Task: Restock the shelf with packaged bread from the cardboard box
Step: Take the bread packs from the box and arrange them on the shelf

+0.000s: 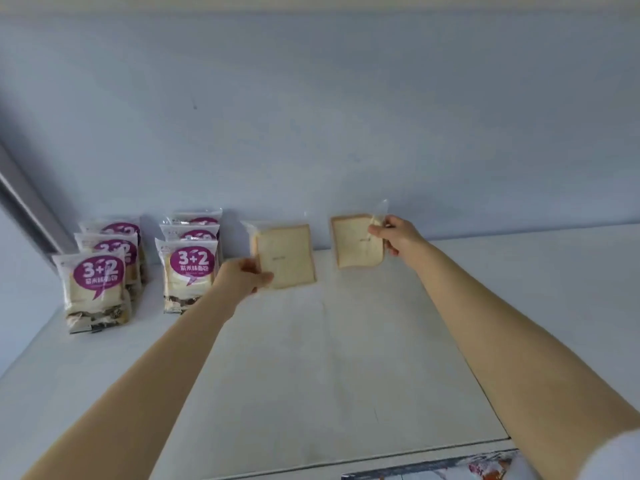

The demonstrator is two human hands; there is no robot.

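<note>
Two clear packs of white sliced bread stand against the back wall of a white shelf point(346, 358). My left hand point(242, 277) grips the lower left corner of the left bread pack point(287, 254). My right hand point(394, 233) pinches the upper right edge of the right bread pack point(356, 242), which leans slightly. Both packs touch the shelf surface at their lower edges. The cardboard box is out of view.
Two rows of purple-labelled "3+2" bread packs stand upright at the left, one row point(97, 289) nearer the shelf's left side and one point(190, 268) next to my left hand. A pale blue wall point(329, 116) backs the shelf. The shelf's front edge point(346, 462) runs below.
</note>
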